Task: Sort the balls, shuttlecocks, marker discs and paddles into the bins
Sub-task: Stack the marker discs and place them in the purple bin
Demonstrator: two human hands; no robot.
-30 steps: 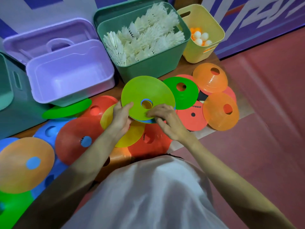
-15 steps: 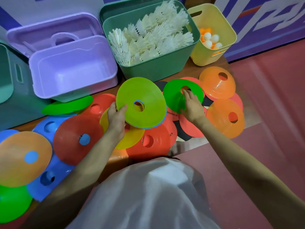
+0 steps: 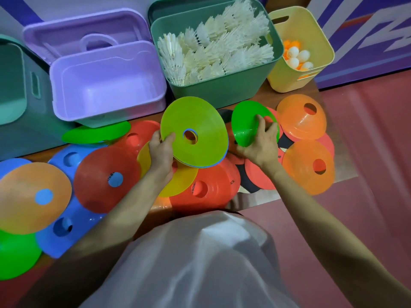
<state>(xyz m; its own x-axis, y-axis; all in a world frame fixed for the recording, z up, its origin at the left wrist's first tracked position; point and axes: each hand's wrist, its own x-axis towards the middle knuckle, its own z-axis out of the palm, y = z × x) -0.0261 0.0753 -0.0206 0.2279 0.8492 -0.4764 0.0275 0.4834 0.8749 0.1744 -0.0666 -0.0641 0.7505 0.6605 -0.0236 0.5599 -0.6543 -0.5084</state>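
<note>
My left hand grips the left rim of a small stack of marker discs, lime on top with a blue one under it, held tilted above the pile. My right hand grips a dark green disc, lifted on edge off the pile. Red, orange, blue, yellow and green discs lie scattered on the low wooden board below. A black and red paddle lies partly hidden under the discs. The purple bin holds nothing that I can see.
A green bin full of white shuttlecocks stands behind the pile. A yellow bin to its right holds white and orange balls. A teal bin stands at far left. Red floor lies to the right.
My right hand left the lime stack, reached right and lifted the dark green disc on edge. My left hand kept the stack and raised it slightly.
</note>
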